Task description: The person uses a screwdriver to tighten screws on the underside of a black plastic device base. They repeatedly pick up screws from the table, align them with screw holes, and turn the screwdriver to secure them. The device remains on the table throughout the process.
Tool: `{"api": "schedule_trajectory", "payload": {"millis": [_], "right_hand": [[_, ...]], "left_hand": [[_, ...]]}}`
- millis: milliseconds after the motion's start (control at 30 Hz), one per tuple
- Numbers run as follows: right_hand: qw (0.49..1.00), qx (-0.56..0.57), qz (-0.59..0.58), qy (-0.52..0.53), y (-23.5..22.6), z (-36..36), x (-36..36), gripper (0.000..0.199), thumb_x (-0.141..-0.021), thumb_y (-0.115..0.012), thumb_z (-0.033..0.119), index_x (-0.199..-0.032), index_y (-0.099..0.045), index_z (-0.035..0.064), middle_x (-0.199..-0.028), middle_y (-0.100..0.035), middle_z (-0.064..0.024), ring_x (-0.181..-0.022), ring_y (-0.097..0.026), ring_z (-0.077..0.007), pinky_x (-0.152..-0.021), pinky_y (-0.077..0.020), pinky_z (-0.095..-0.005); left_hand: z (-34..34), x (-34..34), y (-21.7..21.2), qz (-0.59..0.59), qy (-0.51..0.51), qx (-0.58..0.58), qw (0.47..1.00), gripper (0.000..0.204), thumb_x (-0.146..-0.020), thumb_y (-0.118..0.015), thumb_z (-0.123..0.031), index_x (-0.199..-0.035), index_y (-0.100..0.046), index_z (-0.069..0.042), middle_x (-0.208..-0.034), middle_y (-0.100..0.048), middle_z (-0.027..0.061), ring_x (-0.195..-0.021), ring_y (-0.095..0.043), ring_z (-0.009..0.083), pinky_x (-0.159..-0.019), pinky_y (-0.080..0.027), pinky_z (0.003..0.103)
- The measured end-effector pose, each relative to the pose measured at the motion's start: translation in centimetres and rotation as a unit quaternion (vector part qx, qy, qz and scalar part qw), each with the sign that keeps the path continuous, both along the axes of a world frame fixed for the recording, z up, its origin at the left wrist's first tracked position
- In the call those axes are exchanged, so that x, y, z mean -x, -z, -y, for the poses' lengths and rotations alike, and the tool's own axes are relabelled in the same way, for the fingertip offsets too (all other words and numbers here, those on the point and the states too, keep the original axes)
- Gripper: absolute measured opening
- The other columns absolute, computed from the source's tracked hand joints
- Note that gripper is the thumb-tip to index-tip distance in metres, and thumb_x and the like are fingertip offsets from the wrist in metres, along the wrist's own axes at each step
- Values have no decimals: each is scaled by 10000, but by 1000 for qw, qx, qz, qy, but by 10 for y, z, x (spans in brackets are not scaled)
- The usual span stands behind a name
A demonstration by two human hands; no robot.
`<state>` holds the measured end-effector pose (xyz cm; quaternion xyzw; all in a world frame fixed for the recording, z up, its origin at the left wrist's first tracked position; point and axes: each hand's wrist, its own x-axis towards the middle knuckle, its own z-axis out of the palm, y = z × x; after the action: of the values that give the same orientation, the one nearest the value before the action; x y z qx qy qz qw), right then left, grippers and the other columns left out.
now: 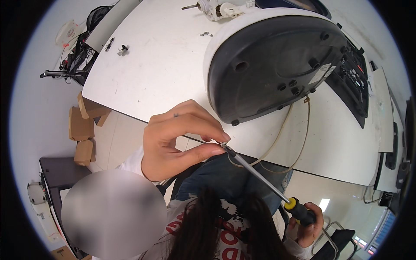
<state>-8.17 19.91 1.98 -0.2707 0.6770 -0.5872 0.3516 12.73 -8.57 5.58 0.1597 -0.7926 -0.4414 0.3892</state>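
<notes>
My left hand [173, 143] is raised in front of the table edge. Its thumb and forefinger pinch the tip of a long screwdriver [260, 175], where a small metal bit shows; whether it is a screw I cannot tell. My right hand [310, 227] grips the screwdriver's yellow and black handle [299, 210] low at the right, above my lap. Just beyond the tip, a white appliance lies tipped on the white table [160, 65], its black underside [273, 65] with screw holes and rubber feet facing me.
A beige cable [299, 151] loops down from the appliance over the table edge. A black button panel [353, 78] lies at the right. Small screws [122, 49] and a white part with a metal shaft [216, 8] lie farther back. Cardboard boxes [82, 128] sit on the floor at left.
</notes>
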Motion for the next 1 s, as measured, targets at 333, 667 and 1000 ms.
{"api": "schedule_trajectory", "payload": {"millis": [333, 667, 1000], "right_hand": [[999, -23, -18, 15, 5, -5, 2, 717, -764, -585, 578, -1086, -464, -51, -793, -563, -123, -490, -514, -128, -433, -399, -211], [988, -81, -98, -92, -16, -11, 27, 662, -821, -487, 566, -1002, -560, -67, -861, -606, -138, -670, -573, -180, -604, -430, -252], [991, -14, -133, 1, -7, -11, -2, 657, -786, -565, 566, -986, -566, -60, -715, -551, -115, -476, -561, -163, -444, -417, -230]], "left_hand": [[3, -2, 0, -10, 7, 51, 999, 195, -663, -749, -21, -842, -674, -39, -793, -639, 64, -730, -580, 169, -627, -447, 272], [5, -5, 16, 36, 98, 11, 994, 132, -674, -739, -21, -796, -688, -26, -787, -635, 71, -704, -582, 178, -595, -451, 272], [-15, 4, 44, -46, 51, -45, 997, 335, -668, -751, -1, -974, -618, 16, -816, -634, 119, -722, -616, 196, -632, -491, 270]]}}
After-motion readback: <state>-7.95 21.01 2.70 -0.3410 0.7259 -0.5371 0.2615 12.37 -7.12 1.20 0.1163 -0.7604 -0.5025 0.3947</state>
